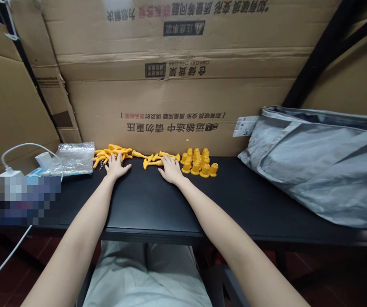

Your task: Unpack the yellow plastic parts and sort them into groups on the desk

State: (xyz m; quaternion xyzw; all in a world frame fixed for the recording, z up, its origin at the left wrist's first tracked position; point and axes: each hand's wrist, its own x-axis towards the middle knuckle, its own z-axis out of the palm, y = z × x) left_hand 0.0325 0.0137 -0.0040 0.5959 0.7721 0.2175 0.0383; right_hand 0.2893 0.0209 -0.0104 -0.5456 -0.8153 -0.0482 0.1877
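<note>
My left hand (116,167) lies with fingers spread on the near side of a pile of yellow-orange T-shaped pieces (114,149); metal spirals show beside it. My right hand (170,169) has its fingers apart and rests at several more such pieces (153,163), which lie loosely in the middle, partly under its fingertips. Right of that hand, several yellow cup-shaped pieces (205,170) stand upright in close rows. Neither hand is closed round anything.
A grey bag (317,166) covers the right of the black table (145,209). At the left are clear plastic packaging (74,155), a white charger (12,181) with a cable, and a blurred item. Cardboard (177,98) stands behind.
</note>
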